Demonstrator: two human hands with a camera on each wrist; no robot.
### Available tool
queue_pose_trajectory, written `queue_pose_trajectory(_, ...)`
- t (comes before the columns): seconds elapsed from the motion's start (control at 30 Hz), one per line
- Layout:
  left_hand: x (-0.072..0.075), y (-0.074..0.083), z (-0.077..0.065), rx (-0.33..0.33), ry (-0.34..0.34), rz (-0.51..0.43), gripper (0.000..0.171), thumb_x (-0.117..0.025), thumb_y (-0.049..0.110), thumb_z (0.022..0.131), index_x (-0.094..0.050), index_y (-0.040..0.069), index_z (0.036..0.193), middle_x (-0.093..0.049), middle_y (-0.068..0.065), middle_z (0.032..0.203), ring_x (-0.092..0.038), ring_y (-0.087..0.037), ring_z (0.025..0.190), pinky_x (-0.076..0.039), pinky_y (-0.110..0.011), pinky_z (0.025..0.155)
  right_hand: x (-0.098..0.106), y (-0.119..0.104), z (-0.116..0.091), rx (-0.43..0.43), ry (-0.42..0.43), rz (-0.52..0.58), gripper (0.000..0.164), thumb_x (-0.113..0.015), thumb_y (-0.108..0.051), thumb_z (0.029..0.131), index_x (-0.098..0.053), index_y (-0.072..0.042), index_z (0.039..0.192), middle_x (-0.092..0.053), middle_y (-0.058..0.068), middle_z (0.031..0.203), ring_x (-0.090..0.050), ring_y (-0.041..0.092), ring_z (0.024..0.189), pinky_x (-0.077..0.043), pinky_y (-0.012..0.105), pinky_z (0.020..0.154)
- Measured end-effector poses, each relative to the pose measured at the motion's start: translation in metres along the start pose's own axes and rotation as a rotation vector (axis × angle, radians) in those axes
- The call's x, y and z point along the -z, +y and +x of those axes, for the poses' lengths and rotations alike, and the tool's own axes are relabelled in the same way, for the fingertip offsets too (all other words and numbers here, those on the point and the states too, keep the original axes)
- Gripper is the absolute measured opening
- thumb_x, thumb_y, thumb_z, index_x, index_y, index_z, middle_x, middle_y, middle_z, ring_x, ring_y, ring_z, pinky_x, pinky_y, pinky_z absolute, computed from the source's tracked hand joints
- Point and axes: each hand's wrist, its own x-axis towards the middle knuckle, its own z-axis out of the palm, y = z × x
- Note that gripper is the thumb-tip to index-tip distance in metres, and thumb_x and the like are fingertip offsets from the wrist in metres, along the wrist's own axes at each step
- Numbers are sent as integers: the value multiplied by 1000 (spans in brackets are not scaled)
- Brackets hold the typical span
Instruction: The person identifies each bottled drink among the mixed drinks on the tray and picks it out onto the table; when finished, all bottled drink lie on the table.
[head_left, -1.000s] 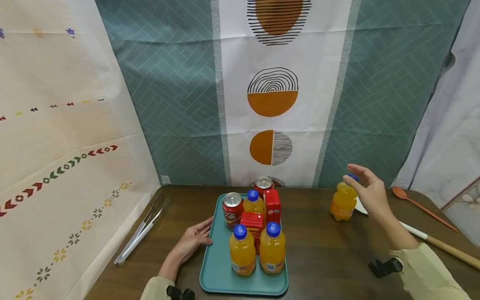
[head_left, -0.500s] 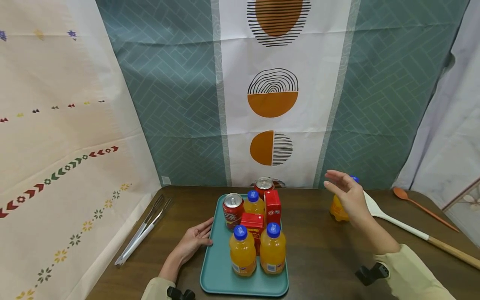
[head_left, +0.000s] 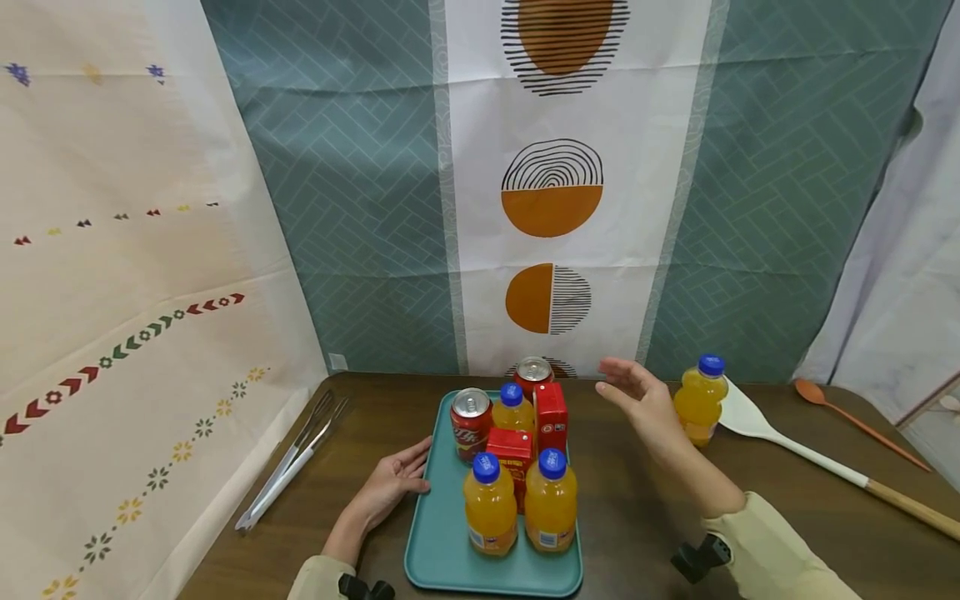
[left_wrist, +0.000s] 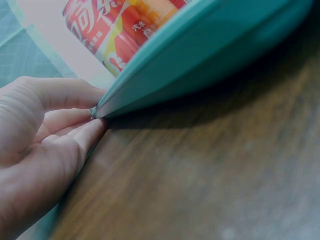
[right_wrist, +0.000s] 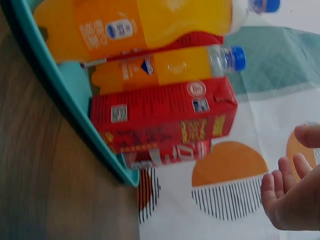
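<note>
My left hand [head_left: 393, 485] holds the left rim of a teal tray [head_left: 450, 567]; in the left wrist view, its fingers [left_wrist: 75, 92] and thumb meet at the rim. On the tray stand two orange juice bottles [head_left: 491, 517] in front and a third juice bottle [head_left: 513, 412] farther back. Two red drink cartons [head_left: 551, 417] and a red soda can [head_left: 471, 425] share the tray; another red can [head_left: 535, 372] is partly hidden at the back. My right hand [head_left: 648, 408] is raised over the table, right of the tray, fingers loosely bent, holding nothing.
Another juice bottle [head_left: 701, 404] stands on the wooden table [head_left: 622, 517] behind my right wrist. A white spatula with a wooden handle [head_left: 817, 458] and an orange spoon [head_left: 862, 425] lie at right. Metal tongs [head_left: 292, 467] lie at left. Patterned cloth [head_left: 382, 208] hangs behind.
My right hand has moved left, away from the lone juice bottle toward the tray, leaving that bottle in full view. My left hand stays at the tray's rim.
</note>
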Motion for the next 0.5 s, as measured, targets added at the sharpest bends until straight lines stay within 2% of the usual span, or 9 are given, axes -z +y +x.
queue_pose_trajectory(0.07, 0, 1, 0, 2, 3, 1, 82, -63, -9, 84, -17, -12, 151, -14, -30, 159, -17, -38, 146, -44, -14, 104, -7, -3, 1, -1, -24, 8, 44, -62, -19, 95, -51, -2, 135, -54, 18, 138, -53, -9, 103, -43, 2, 89)
queue_pose_trajectory(0.2, 0, 1, 0, 0, 2, 4, 82, -63, -9, 84, -17, -11, 151, -14, -29, 159, -15, -39, 147, -43, -15, 104, -20, -6, 4, 11, -57, 14, 44, -62, -16, 95, -51, -2, 135, -55, 19, 137, -55, 14, 116, -43, 3, 89)
queue_pose_trajectory(0.3, 0, 1, 0, -1, 1, 5, 82, -63, -9, 84, -17, -11, 151, -13, -29, 159, -13, -40, 147, -43, -14, 105, -29, -6, 6, 13, -79, 27, 44, -63, -15, 94, -51, -1, 135, -55, 21, 136, -53, 28, 118, -46, 5, 87)
queue_pose_trajectory(0.5, -1, 1, 0, 10, 4, -9, 81, -63, -9, 84, -17, -12, 151, -14, -29, 159, -13, -40, 147, -43, -15, 105, -45, -6, 5, 12, -152, 71, 45, -63, -12, 94, -50, 1, 135, -56, 23, 133, -57, 22, 110, -51, 12, 87)
